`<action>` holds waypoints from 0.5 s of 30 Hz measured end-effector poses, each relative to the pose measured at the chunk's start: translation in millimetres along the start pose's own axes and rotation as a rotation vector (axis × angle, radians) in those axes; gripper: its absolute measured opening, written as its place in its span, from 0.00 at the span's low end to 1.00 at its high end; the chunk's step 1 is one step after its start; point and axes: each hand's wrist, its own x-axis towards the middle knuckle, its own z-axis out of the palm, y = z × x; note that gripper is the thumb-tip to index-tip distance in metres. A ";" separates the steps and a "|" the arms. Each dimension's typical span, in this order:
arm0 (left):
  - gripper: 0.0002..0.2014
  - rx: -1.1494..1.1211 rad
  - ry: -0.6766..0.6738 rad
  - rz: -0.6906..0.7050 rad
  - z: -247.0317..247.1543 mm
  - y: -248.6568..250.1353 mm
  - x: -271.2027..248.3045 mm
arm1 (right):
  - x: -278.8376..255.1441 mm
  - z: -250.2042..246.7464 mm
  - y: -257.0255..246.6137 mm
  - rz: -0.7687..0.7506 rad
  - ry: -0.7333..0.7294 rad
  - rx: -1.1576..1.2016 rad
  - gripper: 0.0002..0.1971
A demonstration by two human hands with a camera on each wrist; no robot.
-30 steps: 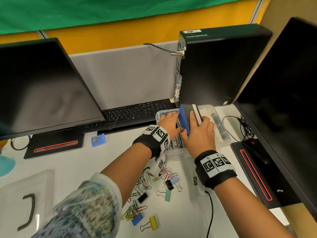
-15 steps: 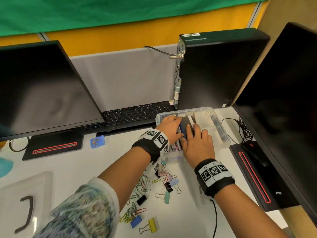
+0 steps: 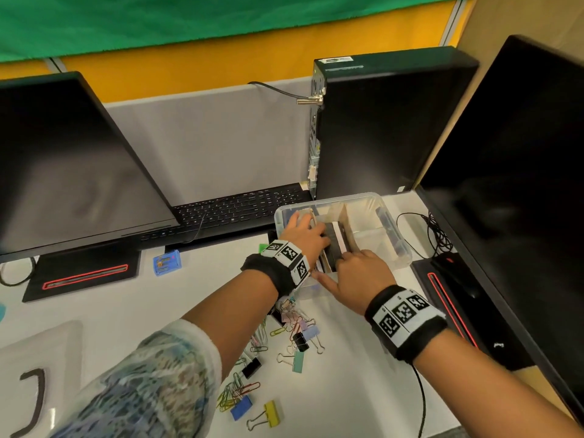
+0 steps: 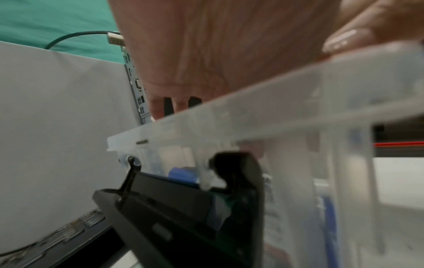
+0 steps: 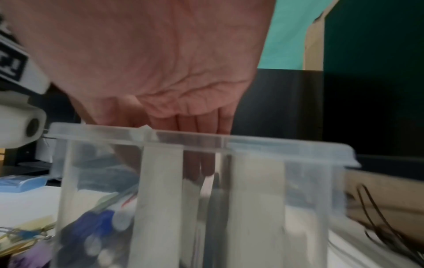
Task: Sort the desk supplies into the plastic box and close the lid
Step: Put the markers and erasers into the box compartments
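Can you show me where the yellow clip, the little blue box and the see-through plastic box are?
Yellow binder clip [image 3: 272, 413]: head view, on its yellow body.
Small blue plastic box [image 3: 167, 262]: head view, on its top face.
Clear plastic box [image 3: 393, 223]: head view, on its right rim.

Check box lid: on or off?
Off. The plastic box is open-topped, both hands reaching inside; a clear lid with a dark handle lies apart on the desk's near left.
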 end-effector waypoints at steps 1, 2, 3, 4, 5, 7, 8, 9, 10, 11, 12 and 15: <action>0.22 0.018 -0.031 -0.010 -1.8 1.5 2.1 | 4.1 -3.9 -0.7 -0.009 -0.016 -0.005 0.38; 0.21 0.039 -0.059 -0.022 -3.9 2.6 4.2 | 7.6 -6.7 -1.3 -0.023 -0.030 -0.009 0.38; 0.20 0.064 -0.077 -0.032 -5.1 2.7 6.5 | 10.2 -9.3 -1.8 -0.030 -0.052 -0.003 0.38; 0.19 0.090 -0.090 -0.041 -5.8 2.4 8.7 | 12.2 -10.8 -2.2 -0.025 -0.090 0.035 0.38; 0.18 0.114 -0.102 -0.046 -5.9 2.0 11.0 | 13.5 -12.5 -3.1 -0.011 -0.147 0.097 0.38; 0.16 0.133 -0.128 -0.051 -3.6 1.7 17.0 | 17.1 -15.9 -5.3 0.014 -0.253 0.202 0.36; 0.15 0.126 -0.144 -0.050 -2.5 2.0 20.6 | 20.0 -16.2 -6.3 0.019 -0.288 0.231 0.35; 0.13 0.114 -0.166 -0.044 -1.8 2.0 23.8 | 23.0 -16.5 -7.2 0.021 -0.313 0.250 0.33; 0.12 0.096 -0.192 -0.032 -0.8 1.7 27.5 | 25.3 -16.3 -7.9 0.024 -0.335 0.261 0.32; 0.11 0.076 -0.214 -0.023 -0.3 1.6 30.6 | 26.6 -16.1 -7.8 0.030 -0.354 0.270 0.31; 0.11 0.057 -0.239 -0.020 -0.4 1.5 33.2 | 27.9 -15.3 -7.5 0.035 -0.369 0.279 0.32; 0.15 0.005 -0.271 -0.029 1.6 -0.8 39.2 | 27.7 -14.2 -5.8 0.040 -0.376 0.292 0.35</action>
